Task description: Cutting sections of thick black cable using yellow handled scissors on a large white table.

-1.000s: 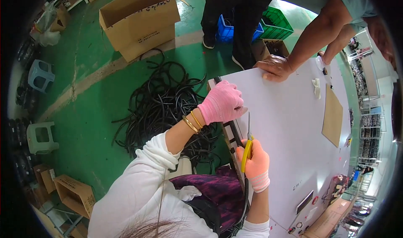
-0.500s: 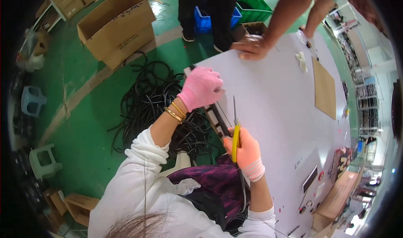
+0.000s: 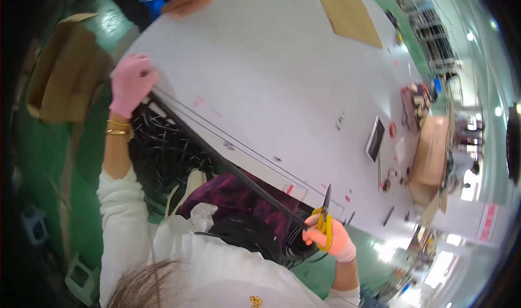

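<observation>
A long black tube (image 3: 217, 155) is stretched straight along the near edge of the white table (image 3: 255, 74). My left hand (image 3: 132, 84), in a pink glove, is closed around its far left end. At the other end my right hand (image 3: 335, 238), in an orange-pink glove, pinches the tube between its fingers. That same hand also holds yellow-handled scissors (image 3: 326, 224), blades pointing up and away from me. A dark coil of tubing (image 3: 297, 248) lies at my lap by the right hand. Fine lines are drawn on the tabletop beside the tube.
Loose black tubing (image 3: 163, 148) is heaped below the table's left edge. A cardboard box (image 3: 70, 74) stands on the green floor. Another person's hand (image 3: 190, 1) rests at the far table edge. A brown sheet (image 3: 350, 16), a phone-like device (image 3: 374, 138) and an open carton (image 3: 429, 156) lie rightward.
My hands have moved far apart, the left one outward to the far left and the right one down and right. The tube now spans between them. The view has turned rightward.
</observation>
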The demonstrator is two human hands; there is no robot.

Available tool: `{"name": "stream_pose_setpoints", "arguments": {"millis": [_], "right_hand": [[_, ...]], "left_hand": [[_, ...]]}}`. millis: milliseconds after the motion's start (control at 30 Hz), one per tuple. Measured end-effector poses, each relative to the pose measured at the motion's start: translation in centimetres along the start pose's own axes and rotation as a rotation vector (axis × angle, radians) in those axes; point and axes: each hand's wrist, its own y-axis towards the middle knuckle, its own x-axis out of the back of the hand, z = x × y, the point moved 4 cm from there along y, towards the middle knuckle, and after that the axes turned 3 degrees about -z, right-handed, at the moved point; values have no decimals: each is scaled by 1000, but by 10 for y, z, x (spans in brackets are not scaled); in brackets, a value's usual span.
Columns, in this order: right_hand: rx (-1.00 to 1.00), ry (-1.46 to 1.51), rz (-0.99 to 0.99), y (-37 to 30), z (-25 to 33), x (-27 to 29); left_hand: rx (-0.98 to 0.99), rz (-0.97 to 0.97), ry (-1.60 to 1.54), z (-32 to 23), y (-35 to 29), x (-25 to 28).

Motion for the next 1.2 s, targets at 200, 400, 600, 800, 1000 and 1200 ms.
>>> {"name": "stream_pose_setpoints", "arguments": {"millis": [200, 400, 600, 800, 1000, 1200], "right_hand": [[38, -41, -221, 30, -5, 36], [322, -684, -545, 61, 3, 51], [245, -763, -478, 76, -4, 51], [163, -857, -426, 84, 1, 50], [81, -958, -408, 84, 8, 49], [62, -949, -407, 83, 14, 49]], "left_hand": [[-83, 53, -53, 8, 3, -18], [-59, 135, -96, 9, -2, -26], [-52, 167, -102, 19, -2, -28], [-26, 131, -153, 18, -1, -26], [-8, 144, -169, 17, -1, -29], [-6, 131, -137, 18, 2, -22]]}}
